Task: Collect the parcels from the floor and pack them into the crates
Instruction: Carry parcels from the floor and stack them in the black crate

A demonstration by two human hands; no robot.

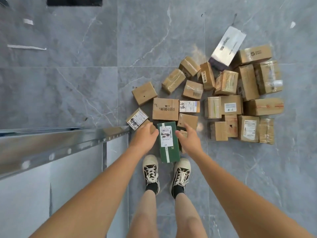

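A green parcel (169, 143) with a white shipping label lies lengthwise just in front of my shoes. My left hand (145, 137) is at its left edge, fingers loosely curled and thumb touching the box. On the other side my right hand (188, 137) has its thumb at the box's right edge and its fingers spread. Neither hand wraps around it. Beyond it, several brown cardboard parcels (165, 109) lie scattered on the floor, with a denser cluster (240, 103) to the right. No crate is in view.
A metal shelf frame (56, 143) runs along the left, its corner close to my left hand. A silver-white parcel (227, 46) leans on the far side of the pile. Grey marble floor (77, 74) stretches to the left and beyond. My shoes (151, 172) stand just behind the green parcel.
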